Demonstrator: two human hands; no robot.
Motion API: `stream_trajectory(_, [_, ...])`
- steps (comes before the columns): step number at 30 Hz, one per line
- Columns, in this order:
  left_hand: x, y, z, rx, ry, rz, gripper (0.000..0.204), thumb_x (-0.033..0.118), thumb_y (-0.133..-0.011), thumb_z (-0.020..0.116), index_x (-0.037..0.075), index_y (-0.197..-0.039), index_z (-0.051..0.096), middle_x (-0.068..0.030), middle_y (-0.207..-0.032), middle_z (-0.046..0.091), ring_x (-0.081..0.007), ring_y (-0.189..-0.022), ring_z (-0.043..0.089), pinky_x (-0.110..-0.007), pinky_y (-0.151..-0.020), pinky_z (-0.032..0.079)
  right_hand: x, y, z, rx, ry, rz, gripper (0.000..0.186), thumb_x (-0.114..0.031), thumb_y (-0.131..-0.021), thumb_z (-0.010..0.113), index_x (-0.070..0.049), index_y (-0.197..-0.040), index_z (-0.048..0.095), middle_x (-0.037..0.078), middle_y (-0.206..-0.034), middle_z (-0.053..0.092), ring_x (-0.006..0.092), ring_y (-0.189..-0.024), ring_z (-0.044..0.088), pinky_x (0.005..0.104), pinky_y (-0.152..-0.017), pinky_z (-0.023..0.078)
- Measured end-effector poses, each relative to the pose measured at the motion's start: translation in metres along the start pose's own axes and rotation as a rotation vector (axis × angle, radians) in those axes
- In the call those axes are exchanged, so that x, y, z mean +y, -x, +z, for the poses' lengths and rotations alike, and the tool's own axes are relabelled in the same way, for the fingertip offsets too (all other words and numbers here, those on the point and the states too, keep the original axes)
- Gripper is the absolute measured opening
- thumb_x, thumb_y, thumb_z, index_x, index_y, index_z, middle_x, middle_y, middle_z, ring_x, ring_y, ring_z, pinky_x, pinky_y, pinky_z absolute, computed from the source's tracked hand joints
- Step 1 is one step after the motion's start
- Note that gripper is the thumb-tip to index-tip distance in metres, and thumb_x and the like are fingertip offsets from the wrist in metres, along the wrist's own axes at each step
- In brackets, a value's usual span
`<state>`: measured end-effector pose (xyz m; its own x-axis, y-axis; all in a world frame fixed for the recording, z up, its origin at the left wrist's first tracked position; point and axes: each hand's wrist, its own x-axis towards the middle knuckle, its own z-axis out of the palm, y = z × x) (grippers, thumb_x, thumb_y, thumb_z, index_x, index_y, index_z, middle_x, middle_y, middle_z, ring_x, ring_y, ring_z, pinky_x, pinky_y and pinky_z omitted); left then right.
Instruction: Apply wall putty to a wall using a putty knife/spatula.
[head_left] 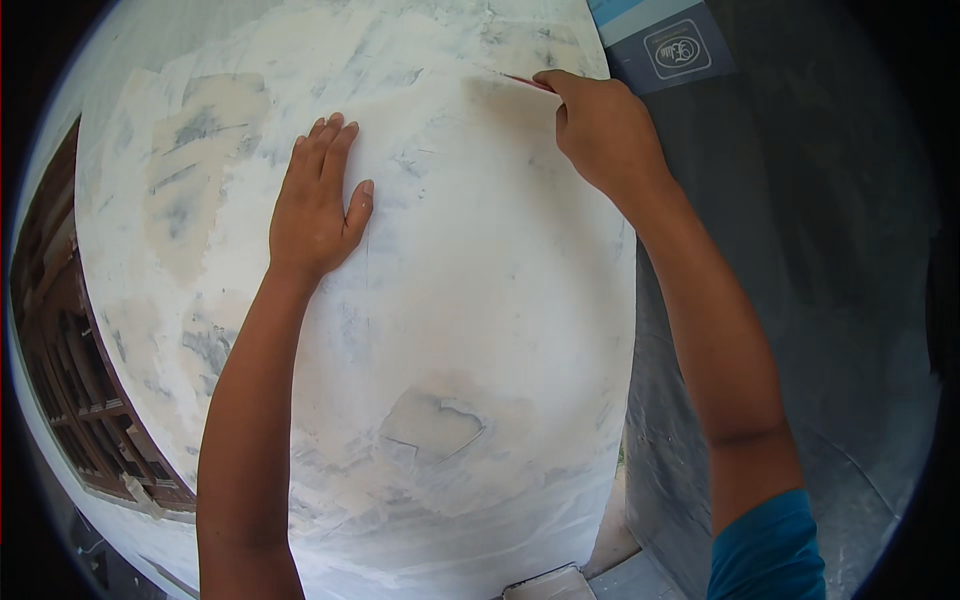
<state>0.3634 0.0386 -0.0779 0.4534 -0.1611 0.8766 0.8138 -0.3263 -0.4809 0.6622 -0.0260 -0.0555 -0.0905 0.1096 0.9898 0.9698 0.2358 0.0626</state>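
A white wall (460,270), patched with beige and grey filler, fills most of the view. My left hand (320,205) lies flat against it left of the middle, fingers stretched upward and thumb apart, holding nothing. Near the wall's upper right edge, my right hand (605,125) is closed around a thin red pencil-like stick (530,83). Its dark tip points left, at or close to the wall's surface. The stick's other end is hidden inside the hand. Lower down, a rough filler patch (432,425) shows a cracked outline.
At the far left is a brown wooden window frame (75,350) with bars. A dark grey sheet-like surface (790,220) stands along the right side. A blue printed panel (675,50) shows at the upper right, and a whitish flat-edged object (550,585) at the bottom.
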Motion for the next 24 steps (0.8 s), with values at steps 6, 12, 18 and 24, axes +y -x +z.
stream_trajectory(6, [0.007, -0.007, 0.005, 0.033, 0.048, 0.014, 0.054, 0.018, -0.091, 0.052, 0.005, -0.143, 0.042, -0.0158, -0.148, 0.044, -0.0342, -0.14, 0.038, -0.045, -0.118, 0.027, -0.002, 0.05, 0.085, 0.261, 0.255, -0.231, 0.031, -0.006, -0.086, 0.059, 0.006, -0.115, 0.062, 0.022, -0.117, 0.067, 0.0294, -0.106, 0.068, 0.0344, -0.082, 0.059])
stream_trajectory(12, [-0.006, 0.005, 0.0, 0.015, -0.006, -0.014, 0.055, 0.017, -0.09, 0.052, 0.005, -0.142, 0.043, -0.0162, -0.147, 0.044, -0.0345, -0.139, 0.039, -0.045, -0.118, 0.028, -0.037, 0.04, 0.016, -0.128, -0.057, 0.007, 0.037, -0.001, -0.088, 0.055, -0.008, -0.124, 0.065, 0.015, -0.099, 0.072, 0.0314, -0.087, 0.069, 0.0393, -0.078, 0.056])
stream_trajectory(18, [0.009, -0.009, 0.006, 0.037, 0.026, 0.006, 0.055, 0.016, -0.089, 0.052, 0.005, -0.142, 0.043, -0.0166, -0.148, 0.044, -0.0352, -0.14, 0.038, -0.046, -0.118, 0.028, -0.004, 0.009, 0.064, 0.099, 0.193, -0.038, 0.032, -0.002, -0.087, 0.053, 0.0, -0.117, 0.063, 0.017, -0.103, 0.071, 0.0323, -0.089, 0.07, 0.0392, -0.074, 0.056])
stream_trajectory(24, [-0.008, 0.006, 0.007, 0.024, 0.018, -0.01, 0.055, 0.017, -0.089, 0.051, 0.005, -0.142, 0.043, -0.0169, -0.147, 0.044, -0.0353, -0.139, 0.039, -0.046, -0.118, 0.028, -0.062, 0.081, 0.033, -0.101, -0.039, -0.138, 0.042, 0.0, -0.086, 0.054, -0.004, -0.127, 0.062, 0.017, -0.114, 0.069, 0.0286, -0.102, 0.068, 0.037, -0.084, 0.056])
